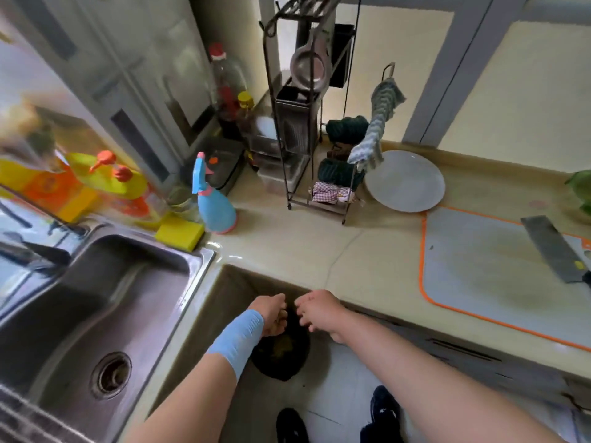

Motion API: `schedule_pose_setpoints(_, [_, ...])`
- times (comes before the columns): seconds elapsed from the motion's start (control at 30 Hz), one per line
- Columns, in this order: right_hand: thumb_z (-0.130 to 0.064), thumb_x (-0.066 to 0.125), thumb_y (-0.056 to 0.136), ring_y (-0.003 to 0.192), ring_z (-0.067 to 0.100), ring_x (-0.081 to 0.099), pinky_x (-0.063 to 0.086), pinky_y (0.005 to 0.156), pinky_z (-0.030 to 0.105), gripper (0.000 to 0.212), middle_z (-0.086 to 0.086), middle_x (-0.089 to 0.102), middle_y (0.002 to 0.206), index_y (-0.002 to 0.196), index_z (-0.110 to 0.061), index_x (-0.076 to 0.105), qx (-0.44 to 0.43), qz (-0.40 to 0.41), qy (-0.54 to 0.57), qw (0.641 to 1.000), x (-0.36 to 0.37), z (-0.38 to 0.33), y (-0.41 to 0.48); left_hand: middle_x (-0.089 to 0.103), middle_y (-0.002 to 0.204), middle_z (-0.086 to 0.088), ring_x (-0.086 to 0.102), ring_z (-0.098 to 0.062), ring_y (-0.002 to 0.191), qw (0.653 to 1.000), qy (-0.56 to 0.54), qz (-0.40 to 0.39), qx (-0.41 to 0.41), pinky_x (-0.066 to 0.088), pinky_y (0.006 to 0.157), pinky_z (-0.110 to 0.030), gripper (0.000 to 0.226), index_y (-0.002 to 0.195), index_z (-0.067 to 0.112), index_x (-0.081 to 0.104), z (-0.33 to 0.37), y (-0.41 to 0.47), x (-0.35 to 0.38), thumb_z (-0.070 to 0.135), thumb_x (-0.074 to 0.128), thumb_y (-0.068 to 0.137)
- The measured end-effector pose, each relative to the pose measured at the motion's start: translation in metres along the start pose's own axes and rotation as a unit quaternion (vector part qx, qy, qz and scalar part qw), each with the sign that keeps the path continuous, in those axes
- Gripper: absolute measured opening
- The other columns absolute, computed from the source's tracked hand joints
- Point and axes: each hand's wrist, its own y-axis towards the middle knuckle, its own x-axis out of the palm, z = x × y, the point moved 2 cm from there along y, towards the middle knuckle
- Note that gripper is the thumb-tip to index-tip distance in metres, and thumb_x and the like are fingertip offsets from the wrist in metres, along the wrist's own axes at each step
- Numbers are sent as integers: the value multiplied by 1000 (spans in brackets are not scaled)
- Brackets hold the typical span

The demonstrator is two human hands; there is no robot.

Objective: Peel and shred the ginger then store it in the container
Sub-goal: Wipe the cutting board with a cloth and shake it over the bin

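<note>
Directly above the dark bin (pixel 281 356), the left hand (pixel 271 311) curls its fingers round a small brownish piece, judged the ginger (pixel 282 316), light, firm, knobbly, best pinched across its thickest part; the right hand (pixel 319 310) fingers droop, contents undeterminable.

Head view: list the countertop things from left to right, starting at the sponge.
Yellow sponge → blue spray bottle → wire rack → white plate → cleaver.

A small brownish ginger piece (pixel 282 317), partly hidden, lies in the curled left hand (pixel 271 314), above the dark bin (pixel 283 358).
</note>
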Motion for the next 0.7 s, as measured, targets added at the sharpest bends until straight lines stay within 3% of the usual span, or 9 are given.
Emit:
schedule_pose_setpoints(0.07, [-7,41,98,91,18,51,47,75,30,35,16,61,109,127,3,58,-5,-22,-59,998,19,0,14,59,76,-8,53,-23,68,1000,22,20,6,51,73,-32,36,97,5,63,-12,20,-16,38,48,102])
schedule_pose_setpoints(0.13, [-5,39,98,97,19,48,43,86,31,37,23,57,128,129,6,56,-26,-21,-124,992,32,-2,22,66,92,-8,60,-25,84,996,72,37,27,48,89,-32,48,117,6,64,-19,27,-27,47,44,101])
schedule_pose_setpoints(0.2, [-4,42,96,106,26,57,46,93,34,33,21,60,128,122,5,61,-35,-5,-138,990,44,-2,28,62,126,-11,57,-29,116,993,100,47,38,39,102,-31,54,137,8,54,-27,32,-41,47,39,103])
schedule_pose_setpoints(0.27, [0,42,95,116,36,57,45,98,41,33,22,62,127,120,8,62,-39,0,-154,987,50,-1,31,54,140,-11,52,-28,125,991,113,53,46,37,102,-31,52,142,12,49,-31,37,-49,45,38,104])
schedule_pose_setpoints(0.37, [-1,41,94,110,31,60,47,94,42,34,17,66,121,117,3,66,-35,4,-154,987,51,2,30,61,124,-6,58,-23,109,994,68,38,80,46,101,-37,35,126,21,59,-34,43,-54,40,45,102])
schedule_pose_setpoints(0.43, [-6,44,92,86,20,62,49,74,34,33,9,71,102,111,-1,70,-39,28,-120,992,44,0,29,62,104,-3,57,-19,90,992,31,31,117,50,81,-32,16,99,21,61,-25,35,-52,31,48,101])
schedule_pose_setpoints(0.47, [-9,44,94,80,16,61,48,68,31,31,2,70,93,110,-4,71,-37,40,-98,994,39,-2,27,65,101,-3,58,-18,86,989,33,31,141,49,74,-29,16,95,20,62,-17,29,-49,28,49,100])
schedule_pose_setpoints(0.6, [-15,46,97,79,15,70,54,60,28,25,-2,72,98,97,-24,70,-55,85,-14,995,0,-25,3,71,97,-1,64,-18,81,972,49,0,232,47,68,-27,20,102,15,68,32,-3,-21,23,51,97])
schedule_pose_setpoints(0.7, [-14,46,97,72,17,71,48,49,22,27,-1,73,92,88,-26,69,-99,135,-9,986,-49,-38,-17,71,91,-2,64,-19,75,959,65,-37,274,47,64,-27,19,98,13,68,71,-24,22,21,51,95])
